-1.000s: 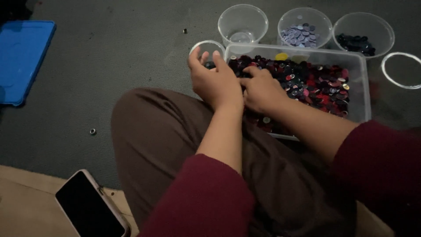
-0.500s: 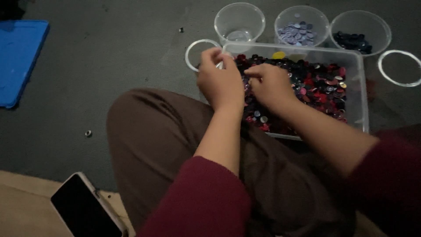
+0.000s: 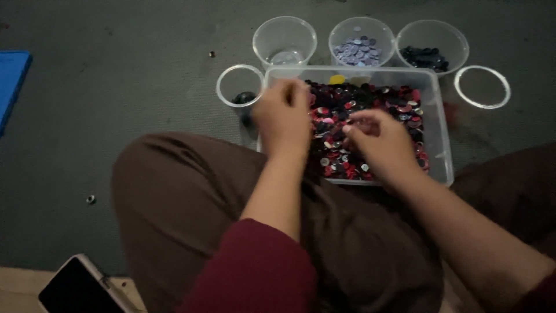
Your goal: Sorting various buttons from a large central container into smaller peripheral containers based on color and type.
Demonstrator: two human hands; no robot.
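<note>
While I sit cross-legged on the dark floor, my left hand hangs over the near left corner of the clear plastic tub, its fingers curled and pinched together; blur keeps me from telling whether anything sits between them. My right hand rests on the heap of buttons inside that tub, mostly red, black and white, with its fingers bent narrow down into the pile, and what they hold, if anything, I cannot make out. Just left of the tub stands a small clear cup with a few dark pieces at its bottom. Behind the tub stand three more clear cups: one nearly empty, one with pale lilac buttons, one with dark blue buttons. Another round clear cup sits just right of the tub. A blue mat is cut off at the left edge, and a dark phone is cropped at the bottom left beside my brown trouser leg.
</note>
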